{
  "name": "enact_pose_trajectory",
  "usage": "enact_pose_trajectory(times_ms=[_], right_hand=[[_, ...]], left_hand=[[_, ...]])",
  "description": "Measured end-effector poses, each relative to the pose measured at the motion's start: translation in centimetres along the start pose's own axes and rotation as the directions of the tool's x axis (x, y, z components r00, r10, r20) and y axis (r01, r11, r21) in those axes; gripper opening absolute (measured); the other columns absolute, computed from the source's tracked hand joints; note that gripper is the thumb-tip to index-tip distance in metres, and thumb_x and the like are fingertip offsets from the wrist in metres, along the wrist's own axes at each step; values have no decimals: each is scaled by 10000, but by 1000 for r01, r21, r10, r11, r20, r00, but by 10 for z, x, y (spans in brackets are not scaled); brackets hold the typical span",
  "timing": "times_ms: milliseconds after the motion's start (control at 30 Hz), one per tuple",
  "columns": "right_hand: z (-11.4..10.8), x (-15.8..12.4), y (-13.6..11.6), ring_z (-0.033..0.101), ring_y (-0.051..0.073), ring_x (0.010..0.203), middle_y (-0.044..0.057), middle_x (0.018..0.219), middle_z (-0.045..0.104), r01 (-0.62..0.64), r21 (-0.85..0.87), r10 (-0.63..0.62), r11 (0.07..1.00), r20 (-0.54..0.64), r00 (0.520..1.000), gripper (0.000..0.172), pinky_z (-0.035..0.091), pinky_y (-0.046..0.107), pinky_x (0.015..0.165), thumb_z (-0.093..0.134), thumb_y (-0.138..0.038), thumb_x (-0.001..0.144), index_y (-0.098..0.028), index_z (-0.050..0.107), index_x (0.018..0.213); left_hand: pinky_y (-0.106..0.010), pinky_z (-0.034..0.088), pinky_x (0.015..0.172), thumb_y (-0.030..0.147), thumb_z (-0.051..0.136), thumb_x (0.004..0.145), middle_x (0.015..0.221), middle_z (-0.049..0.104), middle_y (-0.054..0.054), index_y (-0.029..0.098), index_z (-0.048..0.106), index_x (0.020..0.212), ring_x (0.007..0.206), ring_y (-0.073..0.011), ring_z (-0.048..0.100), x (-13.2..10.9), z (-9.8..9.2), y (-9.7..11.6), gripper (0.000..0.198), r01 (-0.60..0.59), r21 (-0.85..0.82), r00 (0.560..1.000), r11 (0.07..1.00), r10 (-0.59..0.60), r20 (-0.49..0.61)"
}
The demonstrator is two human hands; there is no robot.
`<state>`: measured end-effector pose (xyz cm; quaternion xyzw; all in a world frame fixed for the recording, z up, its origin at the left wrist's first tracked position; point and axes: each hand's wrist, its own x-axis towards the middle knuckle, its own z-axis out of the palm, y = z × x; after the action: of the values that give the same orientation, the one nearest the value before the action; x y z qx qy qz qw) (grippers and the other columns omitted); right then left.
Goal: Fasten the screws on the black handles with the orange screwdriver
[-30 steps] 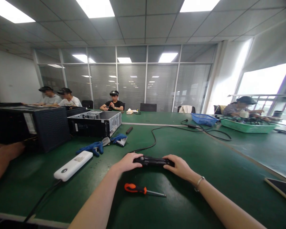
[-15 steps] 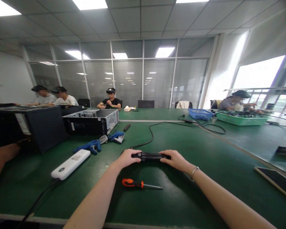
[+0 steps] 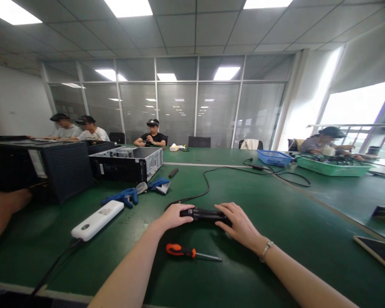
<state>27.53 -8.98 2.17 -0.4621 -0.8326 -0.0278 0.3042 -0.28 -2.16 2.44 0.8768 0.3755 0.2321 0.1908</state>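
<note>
A long black device (image 3: 202, 213) lies on the green table (image 3: 276, 222) with a black cable (image 3: 207, 185) leading away from its left end. My left hand (image 3: 174, 216) is closed around the device's left end. My right hand (image 3: 239, 223) lies over its right end with the fingers curled on it. An orange-handled screwdriver (image 3: 191, 253) rests on the table just in front of my hands, tip pointing right.
A white power strip (image 3: 97, 220) and blue gloves (image 3: 133, 193) lie to the left, behind them two computer cases (image 3: 128, 163). Another person's arm (image 3: 1, 209) reaches in at far left. Blue basket (image 3: 273, 158) and green tray (image 3: 332, 168) stand back right; several people sit around.
My right hand has slid forward over the right end of the black device. The left hand keeps its hold. The camera view shifted slightly.
</note>
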Motion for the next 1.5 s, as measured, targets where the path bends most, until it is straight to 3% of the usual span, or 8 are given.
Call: enact_pose_trajectory(times_ms=[100,233,400,600,733,1000,1233,1500], right_hand=[[-1,-3,-41,506,245,1131,120,1245,553,144,112,-155,983,95,983,483,387,443,1005,530,-410,880,-225,483,1325],[1,-10,-97,416,275,1252,102,1408,431,287,282,-375,916,339,863,604,353,454,1038,579,-504,829,-291,428,1373],[4,-11,-121,436,262,1221,62,1370,480,243,286,-345,927,398,850,426,345,462,1031,530,-384,887,-336,504,1309],[8,-12,-110,566,184,968,51,1105,604,207,241,-285,948,357,890,459,470,313,876,411,-132,883,-307,495,1300],[14,-17,-100,565,211,988,88,1104,579,149,183,-198,972,291,936,528,456,355,917,439,-101,814,-233,455,1325],[7,-1,-81,558,190,891,63,975,586,11,458,8,889,-38,999,188,457,312,815,432,-221,896,-207,576,1016],[13,7,-49,538,187,810,57,919,581,-132,593,380,794,-316,869,275,449,293,715,518,-421,868,-192,602,995],[15,19,-26,509,131,614,-10,721,553,-112,795,612,596,-359,705,365,454,250,548,649,-478,763,-194,592,985]], left_hand=[[-284,421,937,362,671,763,1174,663,-33,226,594,1241,1054,-225,608,0,2,-4,503,-1,-12,1000,1000,1,-4],[-271,414,954,349,677,764,1196,653,-44,213,592,1242,1074,-214,606,-3,3,-5,504,-40,-21,999,999,40,-15],[-283,422,951,345,675,768,1196,653,-52,224,587,1246,1070,-216,611,-7,1,-2,501,-43,-4,999,999,43,-17],[-300,417,954,363,686,762,1194,654,-45,242,589,1240,1060,-224,613,-7,1,-3,503,-49,0,999,999,49,-25],[-293,428,928,363,679,770,1182,658,-48,245,584,1247,1043,-223,616,-8,-1,-1,500,-43,7,999,999,43,-8],[-288,440,918,362,671,786,1138,667,-55,227,643,1174,1022,-214,610,-5,3,5,411,-110,21,991,994,111,-76],[-317,410,978,358,633,836,1214,632,-61,234,661,1150,1083,-227,592,-6,0,12,339,-174,155,979,973,187,-78],[-327,399,1000,343,574,883,1241,622,-48,246,655,1155,1112,-226,587,-9,-2,18,301,-199,206,975,958,215,-58]])
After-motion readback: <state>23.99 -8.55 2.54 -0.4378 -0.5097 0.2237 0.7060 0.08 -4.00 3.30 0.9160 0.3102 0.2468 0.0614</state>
